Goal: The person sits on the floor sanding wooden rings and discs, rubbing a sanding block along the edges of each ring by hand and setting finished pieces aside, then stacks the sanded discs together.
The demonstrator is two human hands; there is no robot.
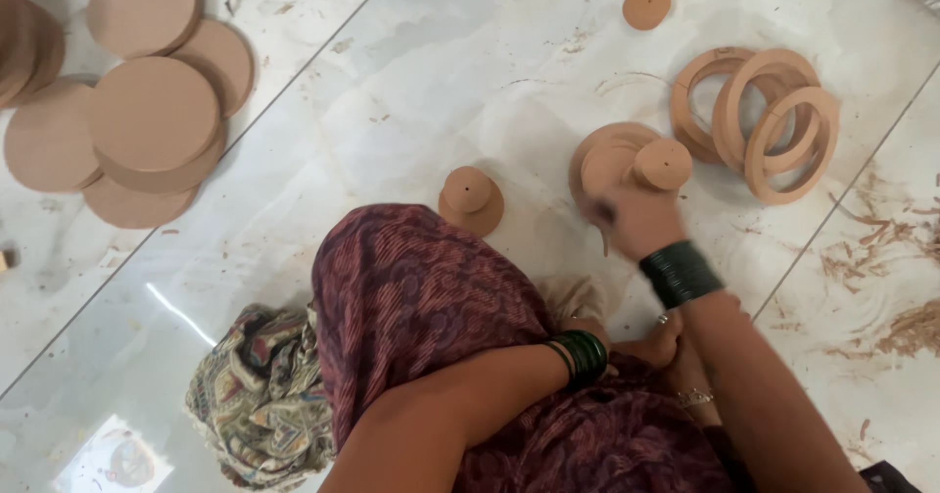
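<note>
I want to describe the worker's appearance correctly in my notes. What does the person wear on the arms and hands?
Both forearms are bare, with no sleeves showing. The right wrist carries a thick stack of dark green bangles. The left wrist carries a similar stack of green bangles. The right hand shows no glove; the picture is too blurred there to tell about rings. The left hand is mostly hidden behind maroon patterned cloth.

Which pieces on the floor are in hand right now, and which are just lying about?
In hand:
- right hand on a small round disc
- stepped disc stack beneath it

Lying about:
- small stacked piece
- three rings
- large flat discs
- lone small disc

The left hand rests in the lap, mostly hidden.
</note>
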